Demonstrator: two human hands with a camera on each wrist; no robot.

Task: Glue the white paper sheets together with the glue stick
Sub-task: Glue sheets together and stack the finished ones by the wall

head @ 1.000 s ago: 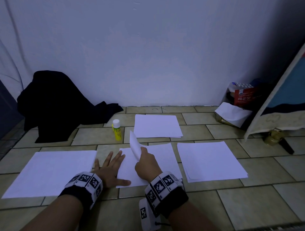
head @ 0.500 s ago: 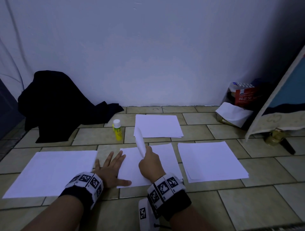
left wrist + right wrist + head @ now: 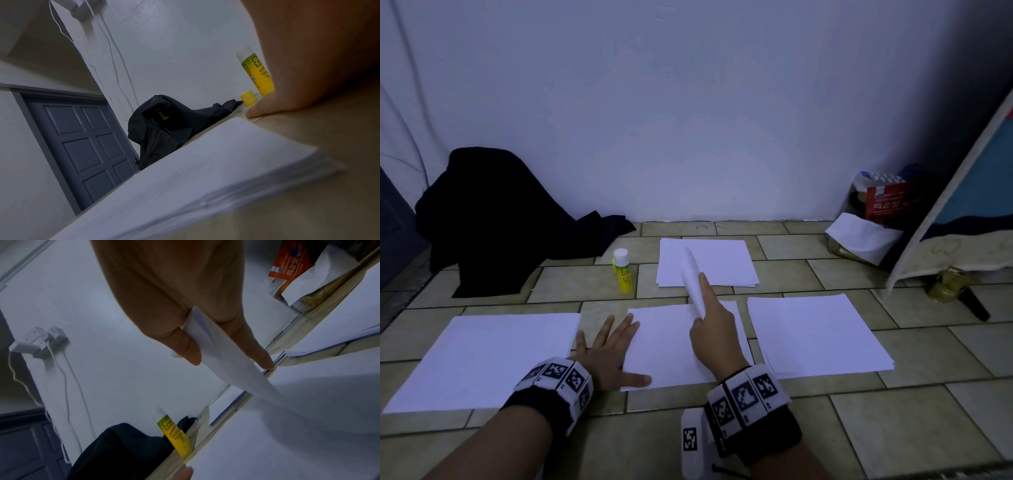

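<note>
Left hand (image 3: pixel 608 356) lies flat on the centre-frame sheet (image 3: pixel 664 346) so it won't slide; right hand (image 3: pixel 717 337) pinches its top sheet (image 3: pixel 692 274) to peel it up. Glue stick (image 3: pixel 622 270) stands just above, untouched.

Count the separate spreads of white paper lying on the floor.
4: left stack; middle stack under both hands, its top sheet lifted; far stack; right stack. Sheets per stack can't be counted.

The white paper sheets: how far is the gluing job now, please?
Early stage. Done: four paper piles are laid out on the floor. In hand: the right hand pinches a lifted sheet off the middle pile, which the left hand presses flat. Left: the glue stick stands untouched; whether any glue is applied cannot be told.
</note>
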